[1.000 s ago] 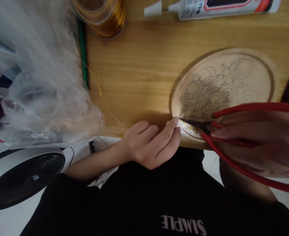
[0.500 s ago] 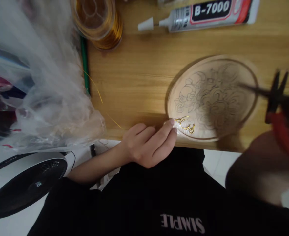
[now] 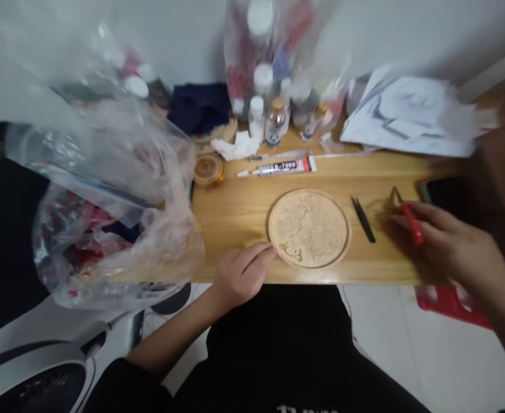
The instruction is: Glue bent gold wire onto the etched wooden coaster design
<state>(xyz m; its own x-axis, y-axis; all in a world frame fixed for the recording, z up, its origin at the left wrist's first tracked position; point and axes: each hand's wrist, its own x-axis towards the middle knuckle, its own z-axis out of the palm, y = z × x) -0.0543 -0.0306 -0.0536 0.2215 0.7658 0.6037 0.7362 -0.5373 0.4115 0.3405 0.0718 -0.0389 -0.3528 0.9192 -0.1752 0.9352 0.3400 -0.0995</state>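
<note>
My left hand [image 3: 242, 273] is closed in a pinch at the near left edge of a round wooden board [image 3: 342, 248] with a flower pattern drawn on it. Gold wire [image 3: 297, 255] bent into curls lies on the board beside those fingertips; the strand in the pinch is too fine to see clearly now. Over the table to the right, my right hand [image 3: 454, 235] has its fingers around red-handled pliers [image 3: 413, 223], the dark jaws pointing away. Between the board and that hand lie black tweezers [image 3: 363, 220].
A B-7000 glue tube [image 3: 286, 167] and a spool of gold wire [image 3: 208, 170] lie behind the board. Bottles [image 3: 274, 123] and paper sheets [image 3: 411, 115] line the wall. A bulging plastic bag [image 3: 166, 229] stands left, a dark phone [image 3: 447, 192] right.
The view has pulled back and tilted up. My right hand has moved from above the board out to the right with the pliers. My left hand stays at the board's edge.
</note>
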